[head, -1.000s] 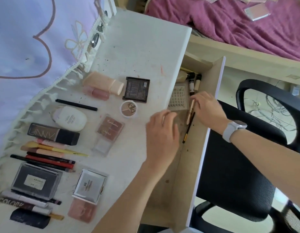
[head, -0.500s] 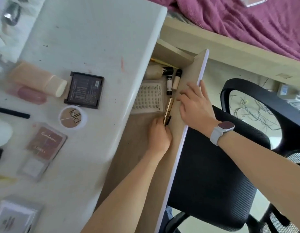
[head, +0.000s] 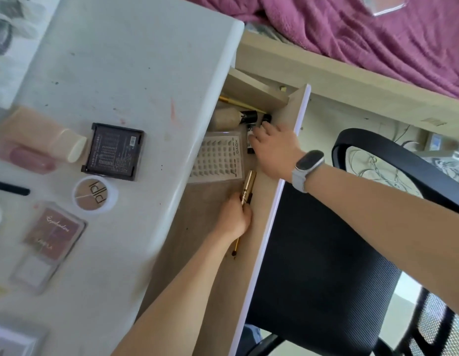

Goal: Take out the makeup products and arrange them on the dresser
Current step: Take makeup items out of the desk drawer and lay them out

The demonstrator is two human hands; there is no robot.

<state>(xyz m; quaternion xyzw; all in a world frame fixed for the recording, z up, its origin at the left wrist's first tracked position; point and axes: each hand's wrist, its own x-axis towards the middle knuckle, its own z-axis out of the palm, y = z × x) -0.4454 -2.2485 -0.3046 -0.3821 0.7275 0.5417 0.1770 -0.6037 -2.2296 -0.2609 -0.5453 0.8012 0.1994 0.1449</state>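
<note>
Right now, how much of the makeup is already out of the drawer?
Done: dark palette and round compact lie on the dresser. In hand: left hand grips the gold tube; right hand reaches the small bottles. Left: lash tray.

1. The drawer stands open to the right of the dresser top.
2. In the drawer, the lash tray lies against the dresser's edge.
3. Right of the tray lies the tube, held by the left hand.
4. Behind the tray lie a bottle and perhaps two small vials, the right hand over them.
5. On the dresser, left of the drawer, lie the square palette and the round compact.
</note>
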